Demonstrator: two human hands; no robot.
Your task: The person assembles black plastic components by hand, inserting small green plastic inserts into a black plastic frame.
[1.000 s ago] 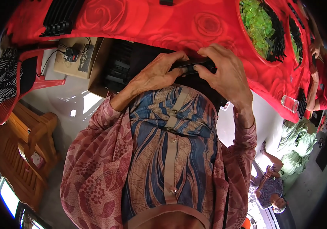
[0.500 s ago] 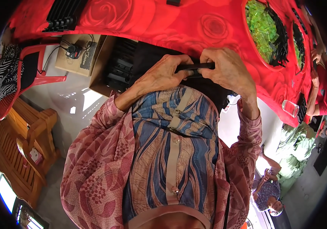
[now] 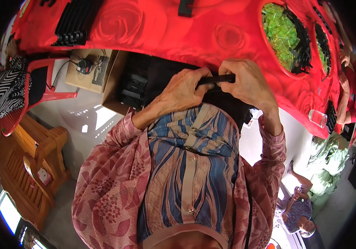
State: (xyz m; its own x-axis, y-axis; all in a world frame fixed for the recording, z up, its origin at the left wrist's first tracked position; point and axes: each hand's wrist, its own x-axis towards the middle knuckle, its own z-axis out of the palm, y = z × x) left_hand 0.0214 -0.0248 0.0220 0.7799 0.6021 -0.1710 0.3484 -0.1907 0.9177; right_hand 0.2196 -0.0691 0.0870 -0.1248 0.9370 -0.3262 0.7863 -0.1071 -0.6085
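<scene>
Between my two hands, just in front of my body, is a slim black plastic strip [image 3: 216, 79]. My left hand [image 3: 185, 88] is closed on its left end, with the thumb along it. The fingers of my right hand [image 3: 244, 80] are wrapped round its right end. The strip lies nearly level, and its ends are partly hidden by my fingers. Both hands are near the front edge of a red rose-patterned tablecloth [image 3: 161, 29], over dark cloth on my lap.
At the right, a round tray [image 3: 265, 45] holds green-yellow clear pieces and black strips. A stack of black parts [image 3: 73, 25] lies at the far left, and a black piece [image 3: 185, 7] at the back. An open cardboard box [image 3: 110, 89] stands below the table's edge. A drinking glass [image 3: 317, 118] is at the right.
Both hands keep hold of the strip and sit slightly lower in the picture. The whole scene has shifted a little with the head, and more of the far black piece shows.
</scene>
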